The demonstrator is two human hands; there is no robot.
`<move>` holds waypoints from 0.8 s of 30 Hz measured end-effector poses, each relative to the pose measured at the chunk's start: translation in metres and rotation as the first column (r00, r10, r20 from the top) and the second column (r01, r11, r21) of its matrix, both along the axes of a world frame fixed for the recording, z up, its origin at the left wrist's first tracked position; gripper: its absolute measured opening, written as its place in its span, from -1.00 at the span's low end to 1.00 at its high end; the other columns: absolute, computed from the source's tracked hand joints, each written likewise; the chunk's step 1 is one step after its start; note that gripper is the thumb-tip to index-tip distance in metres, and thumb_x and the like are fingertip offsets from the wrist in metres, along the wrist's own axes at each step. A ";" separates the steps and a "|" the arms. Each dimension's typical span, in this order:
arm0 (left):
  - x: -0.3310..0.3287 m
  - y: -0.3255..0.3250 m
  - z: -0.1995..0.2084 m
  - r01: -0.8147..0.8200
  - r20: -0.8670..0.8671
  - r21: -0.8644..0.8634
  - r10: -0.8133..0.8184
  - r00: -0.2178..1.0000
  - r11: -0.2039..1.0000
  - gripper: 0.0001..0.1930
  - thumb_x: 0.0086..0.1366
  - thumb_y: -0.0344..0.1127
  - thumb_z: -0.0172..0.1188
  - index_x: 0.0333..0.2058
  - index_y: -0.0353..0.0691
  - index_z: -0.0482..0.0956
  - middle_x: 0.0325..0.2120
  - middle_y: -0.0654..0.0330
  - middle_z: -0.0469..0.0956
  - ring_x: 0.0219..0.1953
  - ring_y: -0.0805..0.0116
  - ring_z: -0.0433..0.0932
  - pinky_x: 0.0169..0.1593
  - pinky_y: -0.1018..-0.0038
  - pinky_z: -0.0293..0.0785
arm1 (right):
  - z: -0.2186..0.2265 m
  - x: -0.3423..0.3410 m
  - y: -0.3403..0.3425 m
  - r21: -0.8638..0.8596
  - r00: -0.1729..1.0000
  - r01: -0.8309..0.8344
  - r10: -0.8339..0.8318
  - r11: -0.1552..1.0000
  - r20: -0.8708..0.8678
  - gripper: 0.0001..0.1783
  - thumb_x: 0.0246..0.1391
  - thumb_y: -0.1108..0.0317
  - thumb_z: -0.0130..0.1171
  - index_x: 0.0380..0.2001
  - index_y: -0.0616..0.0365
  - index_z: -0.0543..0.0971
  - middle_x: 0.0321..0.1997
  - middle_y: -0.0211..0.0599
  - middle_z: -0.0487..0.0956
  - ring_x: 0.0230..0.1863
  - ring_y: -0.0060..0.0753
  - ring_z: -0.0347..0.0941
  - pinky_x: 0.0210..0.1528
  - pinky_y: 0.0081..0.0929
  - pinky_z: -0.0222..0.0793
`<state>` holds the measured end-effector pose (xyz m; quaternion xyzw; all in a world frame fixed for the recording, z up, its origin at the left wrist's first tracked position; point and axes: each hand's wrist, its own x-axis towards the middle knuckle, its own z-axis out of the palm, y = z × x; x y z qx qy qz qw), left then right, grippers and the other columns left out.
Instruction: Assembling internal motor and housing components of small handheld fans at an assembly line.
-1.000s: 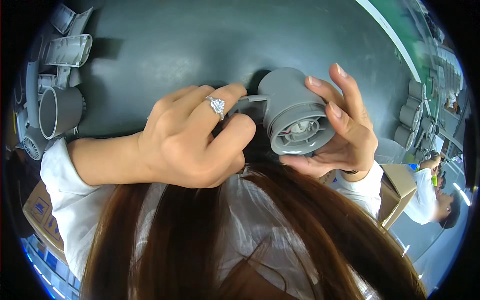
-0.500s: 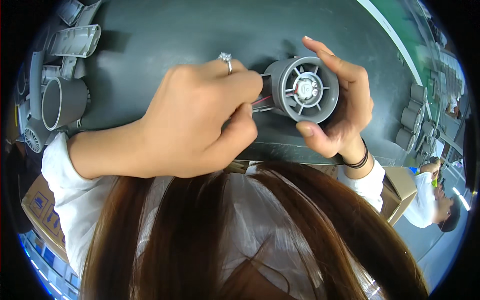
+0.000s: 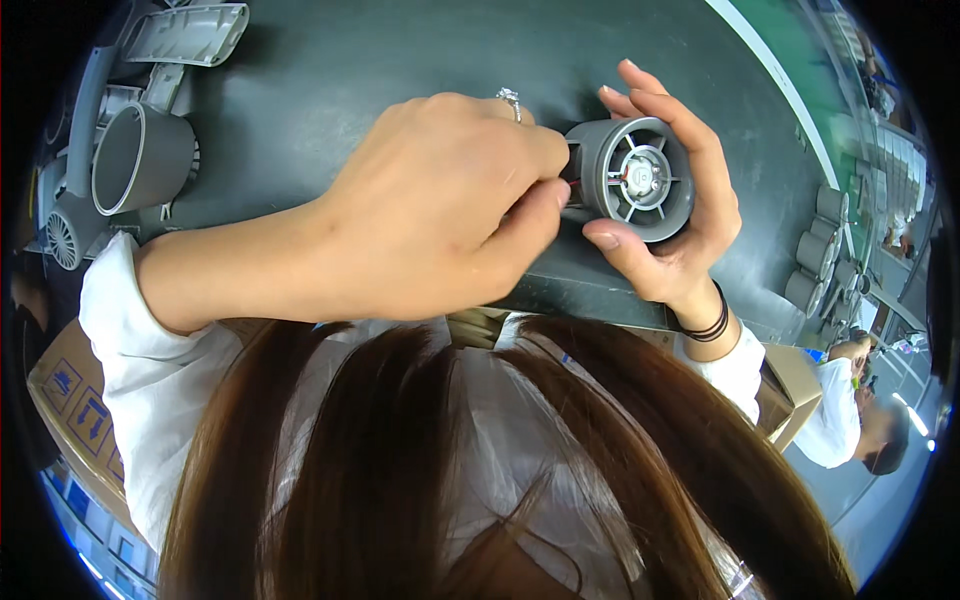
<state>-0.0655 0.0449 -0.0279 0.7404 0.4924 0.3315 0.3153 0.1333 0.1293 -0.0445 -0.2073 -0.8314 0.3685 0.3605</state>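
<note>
A grey cylindrical fan housing is held just above the dark worktop, its round end with spokes facing me. In its middle sits a small round motor. My right hand cups the housing from the right, thumb below and fingers curved around the far side. My left hand, with a ring on one finger, is closed in a pinch at the housing's left side. A bit of red wire shows beside those fingertips; what they grip is hidden behind them.
On the dark worktop at the left lie a grey ring-shaped tube, pale curved shells and a slotted round cap. Several grey cylinders stand at the right edge. Cardboard boxes flank me; another person sits at the right.
My left hand has shifted right and closer against the housing, covering the stem and most of the red wire that showed before. The housing has moved slightly right within my right hand.
</note>
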 end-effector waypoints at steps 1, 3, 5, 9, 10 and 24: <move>0.000 0.001 0.000 0.005 0.001 0.000 -0.005 1.000 1.000 -0.89 0.10 -0.49 0.08 -0.51 -0.32 0.32 -0.63 0.07 0.29 -0.57 0.09 0.29 -0.50 0.26 0.15 | -0.001 0.001 0.001 0.016 1.000 -0.005 0.005 1.000 -0.015 -0.17 -0.35 0.15 0.52 -0.05 0.49 0.44 -0.08 0.07 0.54 0.00 -0.05 0.50 -0.05 -0.38 0.45; -0.001 0.003 0.000 0.041 -0.008 0.039 -0.041 0.999 0.998 -0.92 0.14 -0.50 0.07 -0.47 -0.33 0.35 -0.61 0.06 0.31 -0.57 0.07 0.30 -0.50 0.24 0.15 | 0.000 0.004 0.003 0.032 1.000 -0.004 0.005 0.999 -0.029 -0.18 -0.35 0.17 0.52 -0.05 0.49 0.44 -0.10 0.06 0.55 -0.09 -0.13 0.56 -0.11 -0.43 0.48; -0.004 0.005 0.001 0.073 -0.040 0.039 -0.071 0.997 0.997 -0.93 0.13 -0.51 0.08 -0.47 -0.32 0.35 -0.58 0.07 0.33 -0.56 0.08 0.31 -0.51 0.25 0.17 | 0.003 0.007 0.005 0.075 0.998 -0.035 0.031 0.997 0.052 -0.20 -0.33 0.14 0.50 -0.07 0.49 0.45 -0.18 0.06 0.57 -0.21 -0.19 0.59 -0.18 -0.46 0.50; -0.003 0.002 0.005 0.170 -0.325 0.104 -0.128 0.937 0.980 -0.90 0.02 -0.52 0.11 -0.47 -0.28 0.37 -0.48 0.09 0.44 -0.54 0.17 0.39 -0.51 0.34 0.31 | 0.002 0.007 0.009 0.161 0.997 -0.074 0.067 0.984 0.047 -0.24 -0.29 0.13 0.46 -0.08 0.49 0.46 -0.25 0.06 0.58 -0.27 -0.17 0.58 -0.24 -0.47 0.50; -0.003 0.001 0.005 0.175 -0.326 0.104 -0.133 0.936 0.979 -0.90 0.02 -0.52 0.11 -0.47 -0.28 0.37 -0.48 0.09 0.44 -0.54 0.17 0.39 -0.51 0.34 0.31 | 0.002 0.007 0.008 0.159 0.996 -0.083 0.077 0.984 0.042 -0.25 -0.26 0.12 0.43 -0.08 0.49 0.46 -0.25 0.06 0.57 -0.29 -0.16 0.57 -0.26 -0.46 0.49; -0.003 -0.005 0.021 0.417 -0.748 0.241 -0.106 0.655 0.876 -0.83 -0.11 -0.40 0.14 -0.53 -0.25 0.33 -0.31 -0.08 0.54 -0.49 0.35 0.46 -0.47 0.49 0.37 | 0.010 0.004 -0.006 -0.037 0.997 -0.071 0.072 0.997 0.039 -0.39 -0.17 0.21 0.32 -0.05 0.35 0.46 -0.24 -0.03 0.54 -0.26 -0.16 0.51 -0.20 -0.41 0.43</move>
